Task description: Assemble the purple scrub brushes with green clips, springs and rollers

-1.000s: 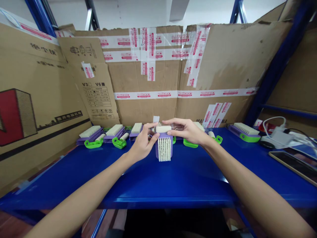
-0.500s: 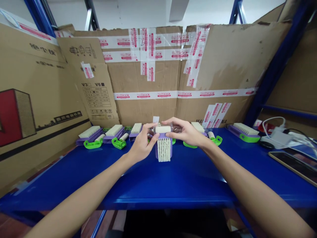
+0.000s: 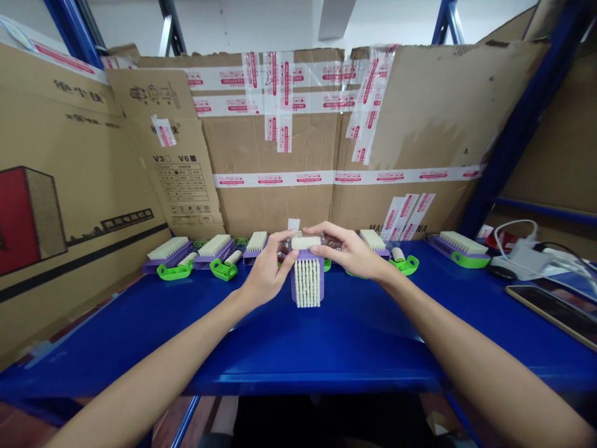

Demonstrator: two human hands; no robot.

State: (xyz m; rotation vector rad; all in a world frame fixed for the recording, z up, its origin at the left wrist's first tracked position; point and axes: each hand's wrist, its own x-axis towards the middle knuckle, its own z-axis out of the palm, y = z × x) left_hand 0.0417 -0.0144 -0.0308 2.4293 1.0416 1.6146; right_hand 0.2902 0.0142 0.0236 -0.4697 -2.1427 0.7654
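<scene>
Both hands, left hand (image 3: 268,270) and right hand (image 3: 352,252), pinch a white block (image 3: 306,242) atop a purple brush (image 3: 308,279) standing upright on the blue counter (image 3: 326,336); uneven pressure from the fingers could likely topple it.

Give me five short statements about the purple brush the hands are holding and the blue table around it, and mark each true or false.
1. Both hands, left hand and right hand, touch the purple-backed white-bristled brush. True.
2. The brush's bristles face the cardboard wall. False: they face the camera.
3. More purple and green brushes lie in a row along the back of the blue table. True.
4. A flat dark phone lies at the table's left edge. False: it lies at the right.
5. The table is red. False: blue.
</scene>
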